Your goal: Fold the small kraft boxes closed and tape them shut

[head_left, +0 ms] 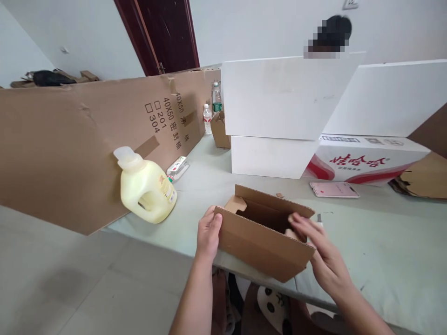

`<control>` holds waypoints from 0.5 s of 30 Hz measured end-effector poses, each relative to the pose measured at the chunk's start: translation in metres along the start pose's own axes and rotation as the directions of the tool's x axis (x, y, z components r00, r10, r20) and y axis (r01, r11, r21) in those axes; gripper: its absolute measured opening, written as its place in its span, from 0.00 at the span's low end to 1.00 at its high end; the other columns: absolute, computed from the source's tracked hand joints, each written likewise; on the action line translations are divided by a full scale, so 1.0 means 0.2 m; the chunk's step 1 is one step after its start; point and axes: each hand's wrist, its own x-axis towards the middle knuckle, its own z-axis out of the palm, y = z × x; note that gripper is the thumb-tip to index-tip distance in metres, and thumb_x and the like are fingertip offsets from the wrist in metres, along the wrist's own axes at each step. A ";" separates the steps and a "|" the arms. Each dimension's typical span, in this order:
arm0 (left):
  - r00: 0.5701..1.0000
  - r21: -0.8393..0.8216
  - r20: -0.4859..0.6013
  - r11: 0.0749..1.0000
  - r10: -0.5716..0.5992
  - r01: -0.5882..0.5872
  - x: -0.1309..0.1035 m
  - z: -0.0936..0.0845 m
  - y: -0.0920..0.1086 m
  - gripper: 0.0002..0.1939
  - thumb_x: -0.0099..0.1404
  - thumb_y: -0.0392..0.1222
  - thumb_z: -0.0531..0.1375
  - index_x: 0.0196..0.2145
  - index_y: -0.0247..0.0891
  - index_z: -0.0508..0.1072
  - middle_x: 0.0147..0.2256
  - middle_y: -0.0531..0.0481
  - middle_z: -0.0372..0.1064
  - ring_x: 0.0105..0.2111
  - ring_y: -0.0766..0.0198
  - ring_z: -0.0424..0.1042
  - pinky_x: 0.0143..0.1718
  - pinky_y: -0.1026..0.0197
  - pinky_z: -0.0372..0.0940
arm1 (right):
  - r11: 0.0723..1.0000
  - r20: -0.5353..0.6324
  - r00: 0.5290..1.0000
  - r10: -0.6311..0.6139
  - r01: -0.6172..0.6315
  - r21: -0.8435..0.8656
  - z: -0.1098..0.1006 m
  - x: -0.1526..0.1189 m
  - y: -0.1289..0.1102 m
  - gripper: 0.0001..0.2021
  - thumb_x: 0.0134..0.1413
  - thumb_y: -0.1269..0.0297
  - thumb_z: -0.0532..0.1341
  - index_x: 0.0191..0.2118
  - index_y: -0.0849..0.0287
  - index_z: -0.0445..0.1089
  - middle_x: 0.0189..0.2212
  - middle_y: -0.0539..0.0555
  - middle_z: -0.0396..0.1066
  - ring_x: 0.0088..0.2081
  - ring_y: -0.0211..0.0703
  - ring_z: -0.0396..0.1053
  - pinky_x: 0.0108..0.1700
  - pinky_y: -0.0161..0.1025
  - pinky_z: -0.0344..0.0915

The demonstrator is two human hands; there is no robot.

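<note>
The person held a small open cardboard box (265, 242) at the near edge of a pale green table (384, 251), its near side jutting a little past the edge. The left hand (208, 235) pressed against the box's left end, fingers curled round the corner and gripping the wall. The right hand (323, 253) lay at the box's right end, its fingers stretched out fairly flat over the top rim and reaching into the opening, resting on a folded flap rather than closed round anything. The box's flaps stood up along the far side, and its inside was dark.

To the left of the box, well apart from it, a pale yellow jug (146, 186) with a white cap and a handle stood on the table, right against a long sheet of brown cardboard (70, 149) propped on its edge. A small packet (177, 168) lay just behind the jug. Beyond the box a pink phone (334, 189) lay flat on the table, near a red and white carton (363, 160). White boxes (279, 121) were stacked beside that carton. Two plastic bottles (216, 97) stood at the far end, next to a small brown box (220, 131). Another person's head showed behind the white boxes.
</note>
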 end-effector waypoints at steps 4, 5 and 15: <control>0.999 -0.025 -0.042 1.000 -0.018 0.017 0.01 0.02 -0.03 0.24 0.61 0.61 0.62 0.23 0.36 0.75 0.32 0.46 0.69 0.33 0.60 0.66 0.36 0.61 0.61 | 0.996 0.139 0.986 -0.089 0.089 0.007 -0.05 -0.01 0.02 0.21 0.67 0.61 0.51 0.61 0.40 0.68 0.60 0.53 0.69 0.64 0.61 0.63 0.59 0.65 0.65; 0.998 -0.028 -0.051 0.999 -0.026 0.025 0.01 0.03 -0.04 0.23 0.61 0.60 0.63 0.24 0.36 0.75 0.32 0.46 0.69 0.34 0.60 0.67 0.36 0.61 0.61 | 0.997 0.108 0.991 -0.075 0.075 0.011 -0.05 -0.03 0.02 0.22 0.66 0.61 0.52 0.62 0.40 0.65 0.63 0.54 0.65 0.64 0.61 0.62 0.61 0.65 0.64; 0.986 -0.026 -0.164 0.999 -0.027 0.023 0.00 0.07 -0.06 0.23 0.58 0.51 0.67 0.51 0.46 0.74 0.50 0.46 0.71 0.46 0.61 0.71 0.47 0.62 0.66 | 0.945 0.024 0.981 0.190 -0.190 0.267 -0.05 -0.12 0.02 0.32 0.66 0.59 0.55 0.71 0.39 0.44 0.69 0.55 0.53 0.70 0.57 0.52 0.68 0.65 0.54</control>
